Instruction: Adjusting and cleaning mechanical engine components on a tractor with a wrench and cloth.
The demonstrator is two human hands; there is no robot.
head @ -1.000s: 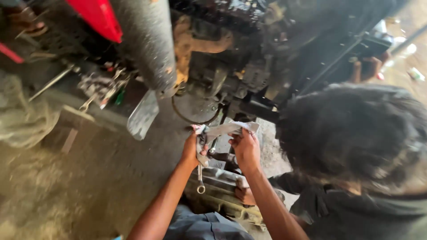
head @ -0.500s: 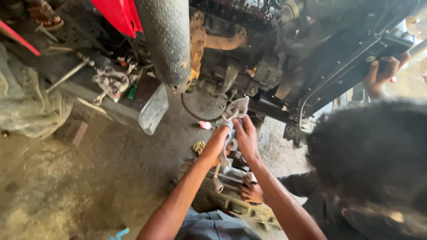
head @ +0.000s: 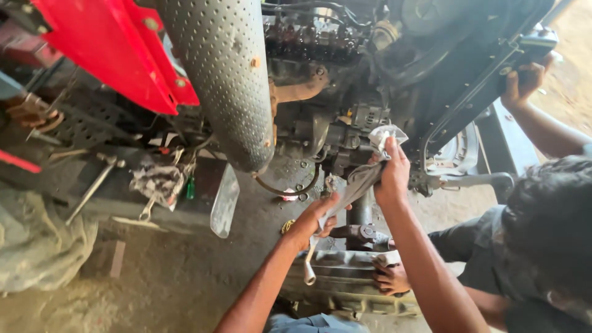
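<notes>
Head view: both hands grip a grey rag (head: 364, 179) stretched diagonally, left hand (head: 317, 216) low, right hand (head: 391, 176) high

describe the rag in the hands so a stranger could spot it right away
Start at the big perforated grey exhaust pipe and look right, to the dark engine. The grey rag stretches between the right hand and the left hand, the only pale, crumpled cloth against the greasy metal there.
</notes>
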